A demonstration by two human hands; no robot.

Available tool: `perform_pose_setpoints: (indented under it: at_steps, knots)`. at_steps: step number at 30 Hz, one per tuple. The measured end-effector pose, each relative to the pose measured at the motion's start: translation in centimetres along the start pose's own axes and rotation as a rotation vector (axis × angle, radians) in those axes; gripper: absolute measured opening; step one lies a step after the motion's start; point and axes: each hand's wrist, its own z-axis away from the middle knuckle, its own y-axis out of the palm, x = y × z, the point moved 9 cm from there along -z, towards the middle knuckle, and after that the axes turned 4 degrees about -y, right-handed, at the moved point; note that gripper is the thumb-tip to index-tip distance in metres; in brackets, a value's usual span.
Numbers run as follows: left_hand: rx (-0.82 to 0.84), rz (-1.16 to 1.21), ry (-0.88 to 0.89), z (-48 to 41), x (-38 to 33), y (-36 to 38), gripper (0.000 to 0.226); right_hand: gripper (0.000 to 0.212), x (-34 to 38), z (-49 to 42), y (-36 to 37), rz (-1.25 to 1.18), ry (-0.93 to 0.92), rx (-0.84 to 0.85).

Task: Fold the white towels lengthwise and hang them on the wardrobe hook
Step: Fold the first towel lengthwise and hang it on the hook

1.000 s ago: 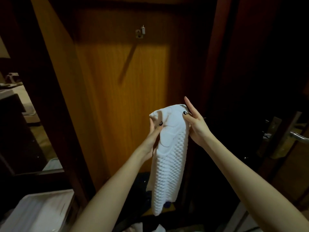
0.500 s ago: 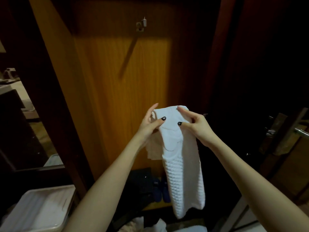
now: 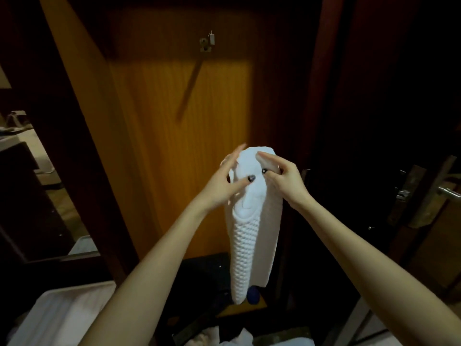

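While the white towel [image 3: 254,233] hangs as a narrow folded strip in front of the orange wardrobe panel [image 3: 162,146], you hold it by its top end only. Your right hand [image 3: 282,179] has its fingers curled in and pinches the upper edge from the right. Your left hand [image 3: 224,186] presses its thumb on the front face, with the other fingers reaching up behind. Those fingers are spread and blurred, so I cannot tell how firmly that side holds. The lower end dangles free, low and near you. The hook [image 3: 207,42] sits high on the panel, up and left of the towel, well apart from it and bare.

You seem to be squaring up the top before hanging. Do that first: the layers look uneven at the bottom, with the waffle-textured one ending lower than the smooth one beside it. Bring the top corners together and let the weight pull the long edges into line. Keep both pinches close together so the fold cannot spring open.

When you lift, travel up and left without swinging the tail. The hook looks small, so seat plenty of cloth on it. Release one hand at a time, right hand last.
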Motion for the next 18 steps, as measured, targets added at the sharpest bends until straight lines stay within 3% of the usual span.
perform_pose_setpoints:
  at_steps: [4,10,12,15,18]
  knots:
    - [-0.068,0.131,0.0,0.1,1.5,0.5,0.066,0.051,0.6,-0.3,0.1,-0.047,-0.012,0.03]
    - [-0.099,0.203,-0.015,-2.7,0.4,-0.9,0.048,0.04,1.4,-0.5,-1.8,-0.079,-0.031,0.157]
    - [-0.122,0.226,0.003,-3.4,-0.9,-0.6,0.05,0.047,1.4,-0.5,-2.7,-0.129,-0.027,0.149]
    - [-0.212,0.204,0.03,-4.3,-2.3,-1.3,0.056,0.076,0.3,0.5,-1.8,-0.152,-0.016,0.257]
    - [-0.264,0.035,0.046,-5.0,-3.4,-2.4,0.055,0.091,-1.4,1.3,-0.7,-0.17,-0.003,0.318]
